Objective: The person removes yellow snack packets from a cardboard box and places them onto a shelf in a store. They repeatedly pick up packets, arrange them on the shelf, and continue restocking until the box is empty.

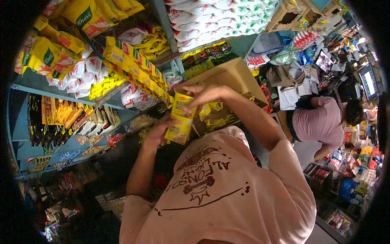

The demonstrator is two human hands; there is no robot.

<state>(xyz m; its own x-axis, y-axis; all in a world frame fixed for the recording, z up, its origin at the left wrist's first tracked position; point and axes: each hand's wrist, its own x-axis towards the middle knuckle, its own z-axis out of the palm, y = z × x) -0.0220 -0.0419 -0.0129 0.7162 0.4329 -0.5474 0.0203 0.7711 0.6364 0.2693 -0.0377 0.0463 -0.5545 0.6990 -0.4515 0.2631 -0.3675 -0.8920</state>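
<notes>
My left hand grips the lower end of a stack of yellow sachet packets, held in front of my chest. My right hand is curled over the top of the same stack, its fingers pinching the uppermost packet. Just behind the stack stands an open cardboard box, with more yellow sachets lying inside it. A row of yellow and red packets hangs along the shelf edge right next to my hands.
Blue shelves on the left carry yellow pouches, white bags and dark sachet strips. White sacks are stacked above. On the right another person in a pink shirt bends over a crowded counter with a monitor.
</notes>
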